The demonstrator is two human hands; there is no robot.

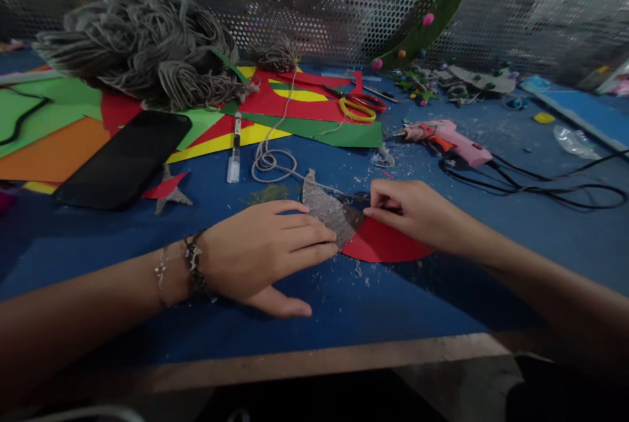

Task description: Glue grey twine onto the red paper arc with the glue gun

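On the blue table lies a red paper shape (388,242) with a curved lower edge. Its left part is covered with rows of grey yarn (324,202). My left hand (270,248) rests flat, fingers stretched, with its fingertips on the yarn-covered part. Over the red part, my right hand (410,212) pinches thumb and fingers together at the end of a grey yarn strand (337,191). That strand runs left to a loose loop (270,163) and on back toward the yarn behind. The pinched end itself is mostly hidden by the fingers.
A large grey yarn heap (147,48) sits back left on coloured paper sheets. Near it are a black phone (125,160), a pen (234,150) and a partly covered star (170,192). Yellow- and red-handled scissors (358,109) lie behind; a pink glue gun (455,140) with its cord is at right.
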